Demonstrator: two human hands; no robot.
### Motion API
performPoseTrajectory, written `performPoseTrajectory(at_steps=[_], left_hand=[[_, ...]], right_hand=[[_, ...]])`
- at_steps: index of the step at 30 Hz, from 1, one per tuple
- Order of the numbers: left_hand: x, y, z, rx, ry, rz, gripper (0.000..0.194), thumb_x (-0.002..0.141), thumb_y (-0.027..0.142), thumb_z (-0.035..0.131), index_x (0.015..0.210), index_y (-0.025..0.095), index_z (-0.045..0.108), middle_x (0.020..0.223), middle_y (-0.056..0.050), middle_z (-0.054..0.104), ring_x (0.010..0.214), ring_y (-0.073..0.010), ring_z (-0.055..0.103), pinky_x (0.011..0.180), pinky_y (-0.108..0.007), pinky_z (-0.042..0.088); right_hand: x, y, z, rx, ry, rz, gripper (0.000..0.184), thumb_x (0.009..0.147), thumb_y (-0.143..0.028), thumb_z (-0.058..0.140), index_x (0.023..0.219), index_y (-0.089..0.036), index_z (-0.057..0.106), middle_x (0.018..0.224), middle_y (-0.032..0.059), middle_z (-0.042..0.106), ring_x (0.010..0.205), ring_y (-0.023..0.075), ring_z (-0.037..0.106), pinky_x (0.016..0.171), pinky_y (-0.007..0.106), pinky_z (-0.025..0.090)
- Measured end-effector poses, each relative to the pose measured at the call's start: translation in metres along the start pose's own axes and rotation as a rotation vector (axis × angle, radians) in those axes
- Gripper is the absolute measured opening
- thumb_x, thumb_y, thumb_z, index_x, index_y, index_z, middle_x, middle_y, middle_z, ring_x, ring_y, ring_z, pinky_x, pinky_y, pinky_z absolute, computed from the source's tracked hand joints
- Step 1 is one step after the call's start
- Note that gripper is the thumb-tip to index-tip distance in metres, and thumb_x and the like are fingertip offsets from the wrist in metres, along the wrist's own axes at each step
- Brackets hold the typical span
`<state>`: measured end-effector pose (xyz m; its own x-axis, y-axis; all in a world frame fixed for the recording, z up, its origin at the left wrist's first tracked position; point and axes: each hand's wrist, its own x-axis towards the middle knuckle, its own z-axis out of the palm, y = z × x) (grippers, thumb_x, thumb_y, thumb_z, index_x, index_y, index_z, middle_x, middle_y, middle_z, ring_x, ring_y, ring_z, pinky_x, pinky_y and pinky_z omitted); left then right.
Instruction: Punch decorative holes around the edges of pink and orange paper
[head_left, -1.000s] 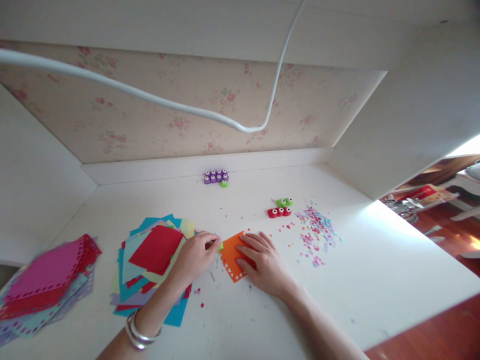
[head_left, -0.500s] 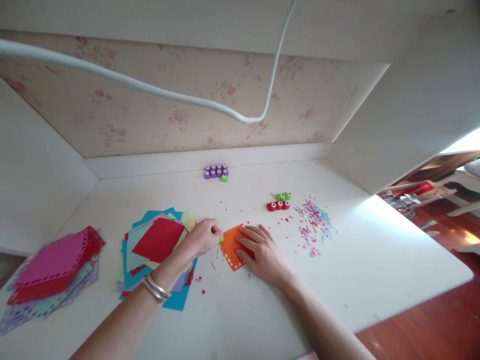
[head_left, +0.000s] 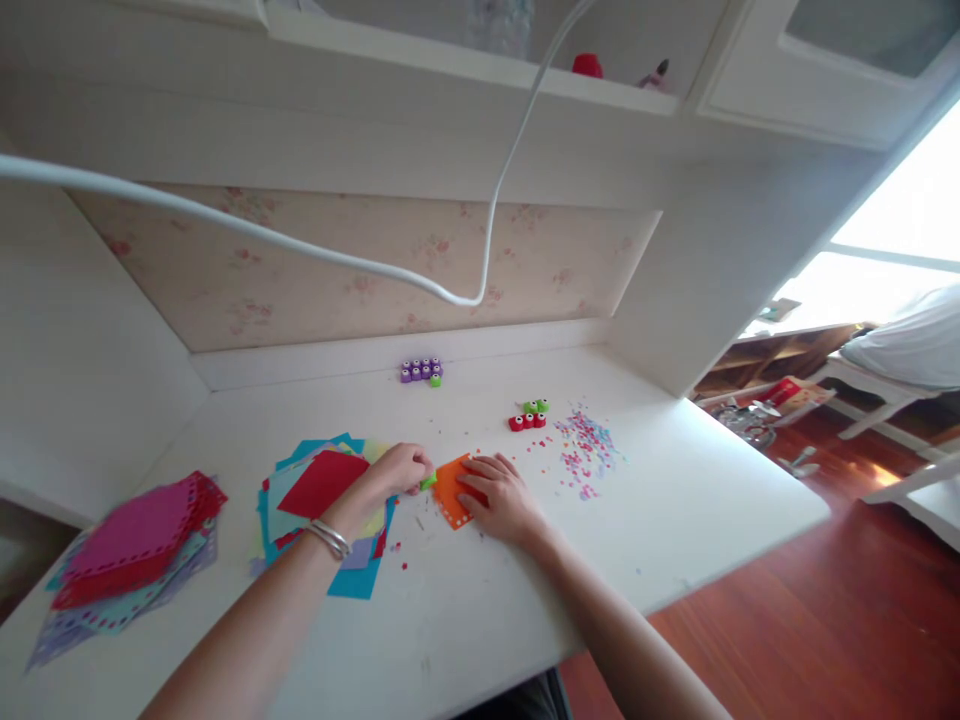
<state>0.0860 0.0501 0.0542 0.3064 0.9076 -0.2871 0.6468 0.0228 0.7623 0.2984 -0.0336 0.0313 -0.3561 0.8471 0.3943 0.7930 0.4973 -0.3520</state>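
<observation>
Pinched in my left hand [head_left: 405,468] is a small light-green paper punch [head_left: 428,481], right by the left edge of an orange sheet of paper [head_left: 450,490]. The fingers hide most of the punch. Small cut-out holes line the sheet's lower-left edge. My right hand [head_left: 499,495] lies over the right part of this sheet, fingers stretched out and resting on it. A stack of uncut coloured paper [head_left: 322,484], red on top, sits under and beside my left wrist.
Punched sheets [head_left: 135,535] are piled at the far left. Purple punches [head_left: 421,372] with one green stand near the back wall. Red punches [head_left: 528,422] and green punches [head_left: 535,406] stand right of centre, beside scattered paper confetti [head_left: 589,445]. A white cable [head_left: 375,266] hangs in front.
The view has tilted up, bringing the shelf and more floor into sight. My left hand still holds the punch by the orange sheet, and my right hand stays on the sheet.
</observation>
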Motion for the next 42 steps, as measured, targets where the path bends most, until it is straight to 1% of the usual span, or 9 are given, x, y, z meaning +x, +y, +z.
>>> performPoseTrajectory(at_steps=[7, 11, 15, 21, 25, 29, 35, 39, 42], left_hand=[[-0.012, -0.008, -0.03, 0.219, 0.08, 0.132, 0.02, 0.074, 0.028, 0.057, 0.057, 0.018, 0.058, 0.051, 0.002, 0.053, 0.055, -0.0157, 0.054, 0.055, -0.025, 0.038], [-0.021, -0.015, -0.033, 0.31, 0.13, 0.204, 0.019, 0.08, 0.031, 0.057, 0.069, 0.018, 0.066, 0.075, -0.003, 0.068, 0.077, -0.0205, 0.062, 0.072, -0.028, 0.045], [-0.031, -0.022, -0.024, 0.365, 0.192, 0.214, 0.024, 0.075, 0.026, 0.066, 0.097, 0.019, 0.07, 0.105, -0.009, 0.071, 0.098, -0.0245, 0.063, 0.088, -0.031, 0.045], [-0.049, -0.013, -0.005, 0.366, 0.259, 0.284, 0.035, 0.088, 0.021, 0.053, 0.122, 0.019, 0.062, 0.124, -0.011, 0.064, 0.107, -0.0234, 0.063, 0.095, -0.035, 0.048], [-0.066, 0.001, 0.019, 0.209, 0.19, 0.391, 0.051, 0.089, 0.018, 0.052, 0.139, 0.025, 0.047, 0.118, -0.006, 0.069, 0.094, -0.0189, 0.069, 0.09, -0.033, 0.053], [-0.072, 0.004, 0.04, 0.073, 0.208, 0.447, 0.051, 0.09, 0.019, 0.052, 0.14, 0.025, 0.042, 0.114, -0.006, 0.071, 0.092, -0.0184, 0.071, 0.082, -0.03, 0.058], [-0.073, -0.013, 0.055, 0.319, 0.413, 0.579, 0.028, 0.097, 0.028, 0.05, 0.122, 0.024, 0.061, 0.123, -0.008, 0.067, 0.112, -0.023, 0.065, 0.096, -0.042, 0.054], [-0.073, -0.024, 0.067, 0.558, 0.391, 0.641, 0.026, 0.097, 0.027, 0.049, 0.113, 0.024, 0.069, 0.127, -0.007, 0.066, 0.121, -0.0258, 0.06, 0.103, -0.049, 0.05], [-0.071, -0.028, 0.073, 0.644, 0.394, 0.658, 0.03, 0.097, 0.028, 0.05, 0.123, 0.024, 0.065, 0.132, -0.006, 0.063, 0.125, -0.0268, 0.057, 0.105, -0.053, 0.048]], right_hand=[[-0.001, 0.003, 0.001, 0.027, 0.006, -0.007, 0.024, 0.09, -0.026, 0.06, 0.111, -0.026, 0.071, 0.123, 0.004, 0.068, 0.116, 0.0219, 0.057, 0.107, 0.042, 0.035], [-0.002, 0.008, 0.007, 0.047, 0.01, 0.004, 0.027, 0.088, -0.025, 0.062, 0.114, -0.027, 0.07, 0.127, 0.0037, 0.066, 0.119, 0.0228, 0.056, 0.111, 0.044, 0.032], [-0.001, 0.01, 0.007, 0.078, 0.019, -0.001, 0.028, 0.089, -0.026, 0.062, 0.116, -0.027, 0.07, 0.126, 0.0045, 0.067, 0.119, 0.0241, 0.057, 0.111, 0.046, 0.033], [-0.001, -0.005, -0.006, 0.275, 0.099, 0.04, 0.032, 0.095, -0.026, 0.053, 0.125, -0.025, 0.064, 0.124, 0.0076, 0.067, 0.117, 0.0233, 0.058, 0.104, 0.044, 0.044], [0.002, -0.025, -0.018, 0.508, 0.064, 0.017, 0.038, 0.097, -0.028, 0.053, 0.135, -0.025, 0.056, 0.129, 0.009, 0.063, 0.117, 0.0215, 0.059, 0.1, 0.038, 0.049], [0.005, -0.031, -0.026, 0.625, 0.034, -0.013, 0.028, 0.097, -0.025, 0.053, 0.121, -0.027, 0.067, 0.118, 0.0058, 0.069, 0.108, 0.0186, 0.065, 0.095, 0.033, 0.052], [0.015, 0.019, -0.037, 0.629, 0.131, 0.309, 0.022, 0.089, -0.038, 0.064, 0.102, -0.022, 0.072, 0.099, 0.0057, 0.074, 0.086, 0.0185, 0.071, 0.076, 0.029, 0.057], [0.046, 0.078, -0.061, 0.152, 0.161, 0.525, 0.031, 0.092, -0.044, 0.055, 0.11, -0.023, 0.07, 0.103, 0.0041, 0.075, 0.085, 0.0166, 0.072, 0.077, 0.026, 0.055], [0.073, 0.11, -0.073, -0.036, 0.129, 0.551, 0.027, 0.09, -0.04, 0.056, 0.106, -0.026, 0.073, 0.109, 0.0036, 0.074, 0.098, 0.0197, 0.069, 0.087, 0.029, 0.051]])
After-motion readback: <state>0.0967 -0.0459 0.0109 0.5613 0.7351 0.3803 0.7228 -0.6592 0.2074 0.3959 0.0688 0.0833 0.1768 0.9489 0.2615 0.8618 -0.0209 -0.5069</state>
